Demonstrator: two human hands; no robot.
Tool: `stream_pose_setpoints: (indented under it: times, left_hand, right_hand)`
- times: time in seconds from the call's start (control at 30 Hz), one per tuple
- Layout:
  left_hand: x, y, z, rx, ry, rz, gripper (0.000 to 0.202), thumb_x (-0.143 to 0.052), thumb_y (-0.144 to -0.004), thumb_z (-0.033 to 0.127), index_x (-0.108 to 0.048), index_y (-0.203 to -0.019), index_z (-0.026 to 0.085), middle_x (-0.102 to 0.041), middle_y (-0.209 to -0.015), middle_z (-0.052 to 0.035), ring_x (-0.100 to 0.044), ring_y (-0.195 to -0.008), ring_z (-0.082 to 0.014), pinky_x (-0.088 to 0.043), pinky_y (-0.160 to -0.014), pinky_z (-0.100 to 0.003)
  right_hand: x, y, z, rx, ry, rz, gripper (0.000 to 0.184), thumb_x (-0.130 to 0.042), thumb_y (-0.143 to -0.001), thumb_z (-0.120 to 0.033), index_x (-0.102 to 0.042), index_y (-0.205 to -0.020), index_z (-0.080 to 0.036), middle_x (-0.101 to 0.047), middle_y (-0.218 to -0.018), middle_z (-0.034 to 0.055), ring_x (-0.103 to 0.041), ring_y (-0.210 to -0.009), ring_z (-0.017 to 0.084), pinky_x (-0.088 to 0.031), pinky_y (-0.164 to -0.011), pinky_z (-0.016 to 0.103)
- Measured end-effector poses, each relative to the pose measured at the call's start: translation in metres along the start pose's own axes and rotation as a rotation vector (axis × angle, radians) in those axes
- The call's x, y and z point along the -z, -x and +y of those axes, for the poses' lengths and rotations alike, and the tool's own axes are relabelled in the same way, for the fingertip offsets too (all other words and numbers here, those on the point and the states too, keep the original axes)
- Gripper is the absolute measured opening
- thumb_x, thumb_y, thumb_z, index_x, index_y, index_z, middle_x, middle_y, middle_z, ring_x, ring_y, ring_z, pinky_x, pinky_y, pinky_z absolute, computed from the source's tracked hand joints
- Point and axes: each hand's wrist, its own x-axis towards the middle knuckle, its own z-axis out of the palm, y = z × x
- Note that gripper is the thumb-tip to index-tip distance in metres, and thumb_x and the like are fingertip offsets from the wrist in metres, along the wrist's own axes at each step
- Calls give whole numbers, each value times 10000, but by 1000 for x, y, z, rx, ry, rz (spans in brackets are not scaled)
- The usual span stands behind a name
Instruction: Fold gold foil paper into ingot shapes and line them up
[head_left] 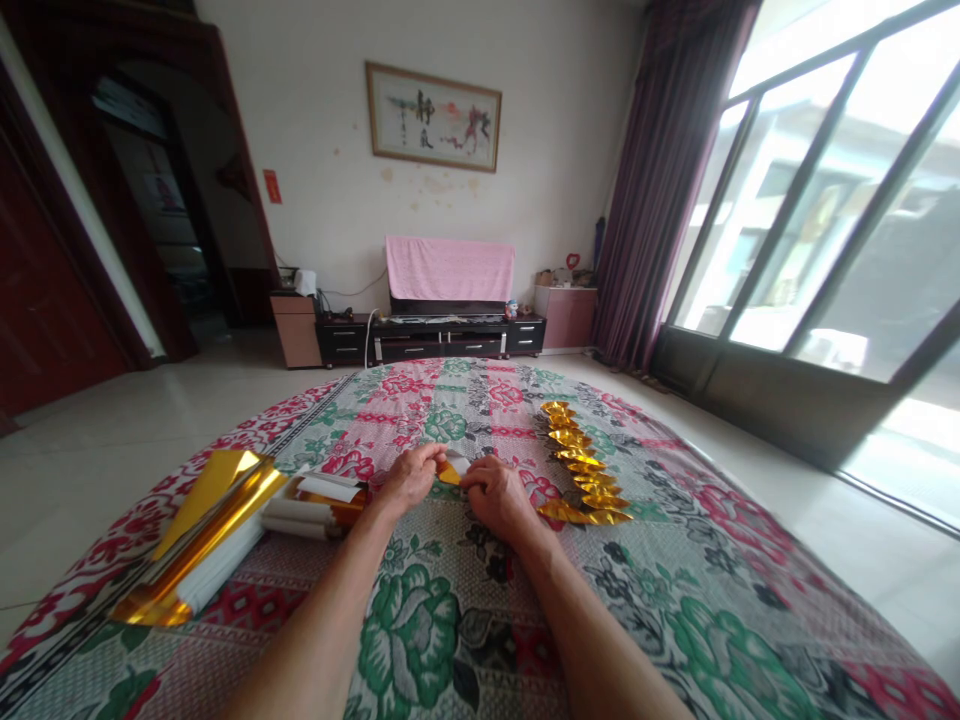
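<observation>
Between my two hands is a small piece of gold foil paper (450, 471), gold on one face and white on the other. My left hand (412, 478) pinches its left end. The fingers of my right hand (495, 492) are closed on its right side and hide part of it. To the right of my right hand lies a row of several folded gold foil pieces (581, 467), pointed at both ends. Left of my left arm are stacked sheets of gold and white paper (319, 508), curled at the edges.
A larger curled bundle of gold foil sheets (217, 530) lies at the left on the flowered tablecloth (420, 620). Beyond the round table stands a low black cabinet (450, 338) with a pink cloth (450, 268) over a screen. Windows (810, 220) are at the right.
</observation>
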Motion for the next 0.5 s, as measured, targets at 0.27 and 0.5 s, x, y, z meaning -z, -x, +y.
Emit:
stream_pose_setpoints:
  times: [0.27,0.5]
  left_hand:
    - [-2,5,5,-75,-106,3,424,-550,-672,119,-602,-1090,170,-665,-979,-34,-610,-906,-146,-476,-830,-245]
    - [-6,3,3,-110,-173,37,427,-580,-652,75,-607,-1065,179,-645,-948,-30,-588,-883,-135,-462,-829,-256]
  right_hand:
    - [1,-1,-5,-38,17,-5,282,-475,-684,-63,-714,-716,-208,-649,-793,38,-582,-800,138,-441,-748,205]
    - [3,1,-7,-16,60,-45,340,-485,-712,-89,-711,-900,-260,-621,-882,30,-561,-842,139,-420,-769,213]
